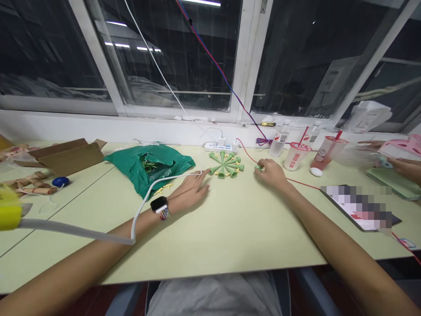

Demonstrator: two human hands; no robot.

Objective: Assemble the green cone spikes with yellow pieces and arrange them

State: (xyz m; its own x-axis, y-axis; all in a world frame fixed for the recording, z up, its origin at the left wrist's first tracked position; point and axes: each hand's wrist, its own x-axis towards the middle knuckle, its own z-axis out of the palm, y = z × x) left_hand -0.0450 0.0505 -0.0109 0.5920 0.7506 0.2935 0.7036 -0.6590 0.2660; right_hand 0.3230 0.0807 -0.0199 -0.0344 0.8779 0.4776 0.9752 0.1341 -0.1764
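Observation:
My left hand (192,189) lies flat on the pale green table (230,228), fingers stretched toward a ring of green cone-shaped pieces (226,165); it holds nothing. A smartwatch (159,205) sits on that wrist and a white cable (144,197) runs over the arm. To the right of the cones my right hand (271,173) is curled, pinching a small green piece (258,167). A green plastic bag (151,164) with more green pieces lies to the left of the left hand.
A white power strip (221,147) and red and blue wires (230,83) lie by the window sill. Bottles and two lidded cups (296,154) stand at the right, near a tablet (358,206). Another person's hand (403,169) is at far right. A cardboard box (66,154) sits at left.

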